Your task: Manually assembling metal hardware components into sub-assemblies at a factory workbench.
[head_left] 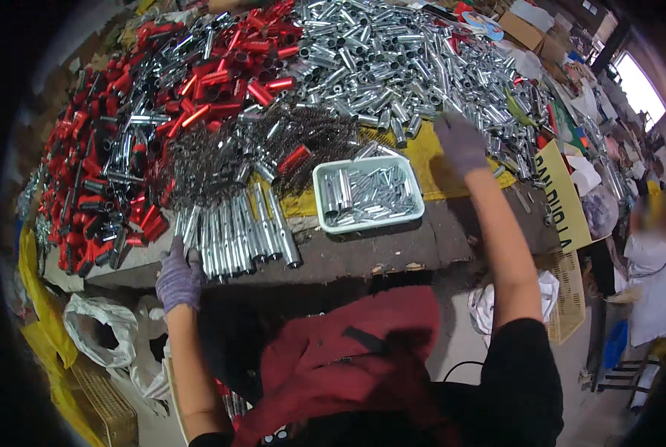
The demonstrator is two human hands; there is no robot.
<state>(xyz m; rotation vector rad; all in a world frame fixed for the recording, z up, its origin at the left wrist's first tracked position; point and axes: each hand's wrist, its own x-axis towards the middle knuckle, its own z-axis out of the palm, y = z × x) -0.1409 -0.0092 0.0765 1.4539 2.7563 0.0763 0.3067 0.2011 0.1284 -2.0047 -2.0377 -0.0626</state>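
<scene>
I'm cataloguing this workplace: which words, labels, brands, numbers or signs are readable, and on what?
Yellow rectangular sign: large black lettering, which I won't copy out.
Shiny red tubes: any markings too small to read.
Row of silver metal tubes beside the purple-grey gloved left hand: no readable text.
Pale rectangular tray: none readable.

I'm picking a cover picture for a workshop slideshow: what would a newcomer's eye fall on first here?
Probably the big heap of shiny silver tubes across the table's far side, with bright red parts piled to its left. Nearer the person, a pale tray holds small metal pieces. The gloved left hand is beside a row of silver rods; the gloved right hand is at the heap's near edge.
</scene>
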